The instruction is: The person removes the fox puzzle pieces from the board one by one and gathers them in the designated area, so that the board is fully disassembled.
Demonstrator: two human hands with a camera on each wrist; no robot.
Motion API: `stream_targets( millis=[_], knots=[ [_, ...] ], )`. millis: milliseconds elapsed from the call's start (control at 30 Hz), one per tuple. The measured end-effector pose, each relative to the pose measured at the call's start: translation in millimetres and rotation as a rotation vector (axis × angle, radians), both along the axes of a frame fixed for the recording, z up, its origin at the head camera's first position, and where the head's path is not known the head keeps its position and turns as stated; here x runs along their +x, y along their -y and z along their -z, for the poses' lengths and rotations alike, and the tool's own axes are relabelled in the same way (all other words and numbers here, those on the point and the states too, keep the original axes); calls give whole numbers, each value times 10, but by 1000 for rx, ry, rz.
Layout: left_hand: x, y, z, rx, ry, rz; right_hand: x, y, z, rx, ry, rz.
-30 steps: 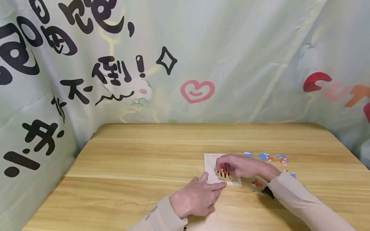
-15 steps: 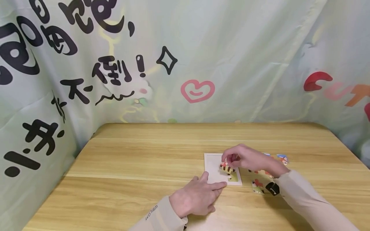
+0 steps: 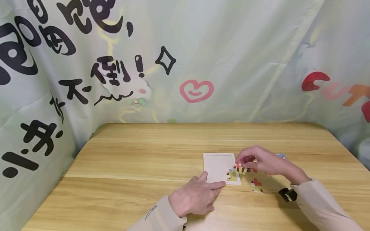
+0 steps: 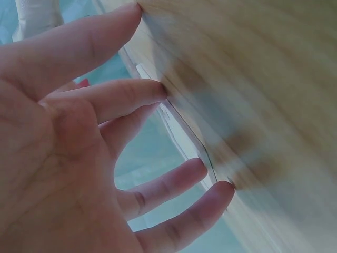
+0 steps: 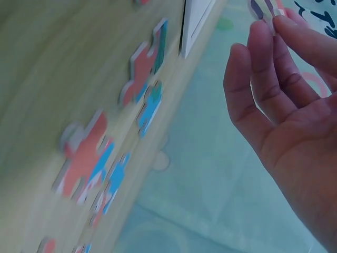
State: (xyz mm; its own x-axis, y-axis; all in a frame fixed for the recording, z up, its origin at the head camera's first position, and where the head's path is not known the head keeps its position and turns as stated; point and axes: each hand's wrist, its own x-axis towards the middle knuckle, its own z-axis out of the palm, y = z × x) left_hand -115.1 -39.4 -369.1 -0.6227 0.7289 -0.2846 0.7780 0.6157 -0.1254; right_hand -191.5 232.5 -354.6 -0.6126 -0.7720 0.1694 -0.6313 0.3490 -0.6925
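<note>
My right hand point(image 3: 267, 162) pinches a jigsaw piece point(image 3: 240, 168) with yellow, dark stripes and red, held over the right edge of a white puzzle tray point(image 3: 215, 165). In the right wrist view, the thumb and fingertips meet on that piece point(image 5: 261, 8), and part of it is cut off by the frame. A green-and-yellow jigsaw piece point(image 3: 232, 176) lies in the tray's lower right corner. My left hand point(image 3: 196, 197) lies palm down with fingers spread, the index fingertip at the tray's front edge. The left wrist view shows its fingers point(image 4: 129, 97) extended toward the table.
Right of the tray, a red-and-green piece point(image 3: 256, 186) lies on the wooden table point(image 3: 138, 160). Several more loose pieces, among them a red-and-blue one point(image 5: 87, 161), lie in rows, partly hidden by the right arm in the head view. A printed curtain point(image 3: 245, 64) hangs behind the table.
My right hand has lifted the striped piece from above the tray's lower right area and carried it rightward to the tray's edge. My left hand has stayed in place.
</note>
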Motion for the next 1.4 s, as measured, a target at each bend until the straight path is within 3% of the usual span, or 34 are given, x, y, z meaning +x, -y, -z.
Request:
stream_targets(
  millis=[367,767,1067,1400],
  knots=[
    [-2,0,2,5,29,-17,113,-269,53,-12,22,24],
    [-26,0,-19,7,34,-10,204,-538,70,33,-27,31],
    [-6,8,-4,9,26,3,275,-706,126,11,99,-1],
    [-20,-3,10,7,8,3,305,-801,210,39,116,13]
  ],
)
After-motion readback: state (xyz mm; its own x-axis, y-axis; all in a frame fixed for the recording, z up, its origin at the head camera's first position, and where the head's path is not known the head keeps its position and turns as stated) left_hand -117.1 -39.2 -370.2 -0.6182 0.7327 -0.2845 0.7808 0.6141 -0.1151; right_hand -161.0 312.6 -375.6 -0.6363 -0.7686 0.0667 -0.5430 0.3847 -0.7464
